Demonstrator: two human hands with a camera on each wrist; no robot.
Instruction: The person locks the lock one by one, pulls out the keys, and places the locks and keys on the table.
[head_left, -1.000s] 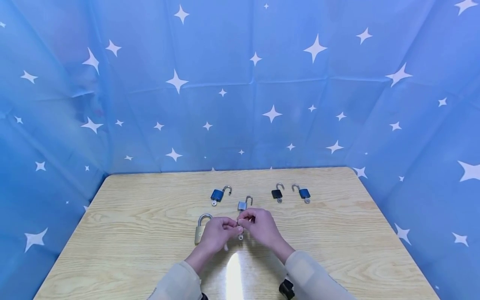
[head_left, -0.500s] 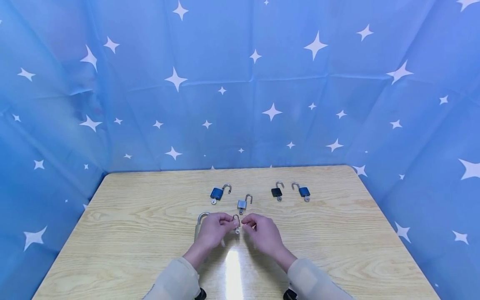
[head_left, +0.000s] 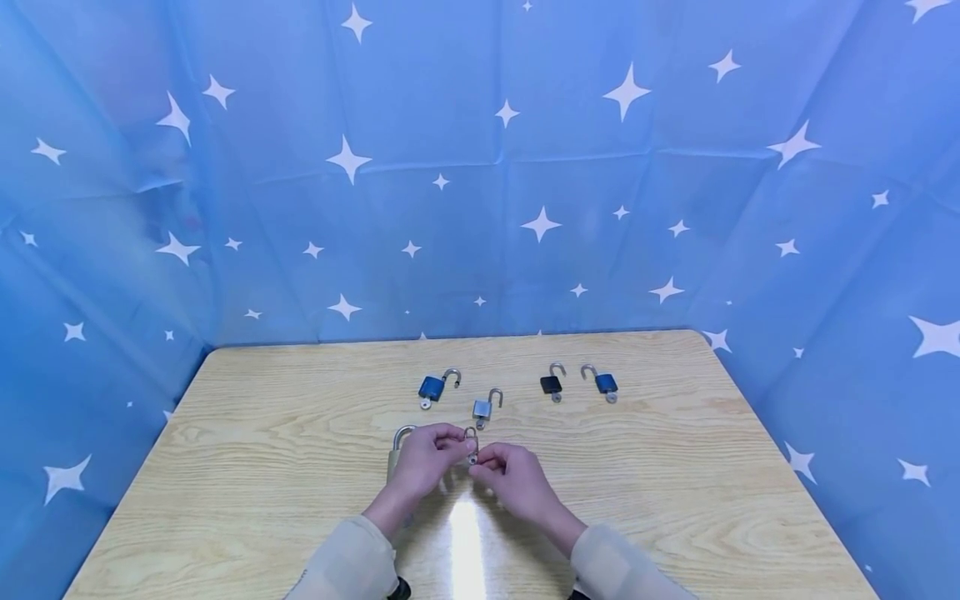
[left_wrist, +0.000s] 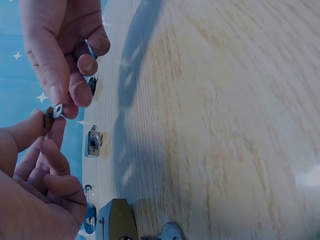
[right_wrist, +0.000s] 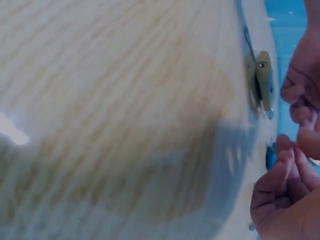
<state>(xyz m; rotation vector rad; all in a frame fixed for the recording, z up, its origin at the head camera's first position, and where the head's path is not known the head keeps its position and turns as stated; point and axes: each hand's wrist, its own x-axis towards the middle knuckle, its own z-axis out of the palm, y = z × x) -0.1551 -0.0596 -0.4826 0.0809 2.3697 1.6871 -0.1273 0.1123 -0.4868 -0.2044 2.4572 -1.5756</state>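
In the head view, my left hand pinches a small padlock between thumb and fingers, shackle up, above the table. A key sticks out of the padlock's underside, and my right hand pinches it with thumb and forefinger. The left wrist view shows the little brass-coloured body at my left fingertips, partly hidden. Just beyond the hands lies a silver padlock, its shackle open and a key in it. A large brass padlock sits beside my left hand, partly covered by it.
Farther back on the wooden table lie a blue padlock, a black padlock and another blue padlock, all with open shackles and keys. A blue star-patterned curtain stands behind the table.
My right hand has let go of the padlock's upper part, drawn slightly away, then come down to the key. My left hand has kept hold of the padlock throughout.
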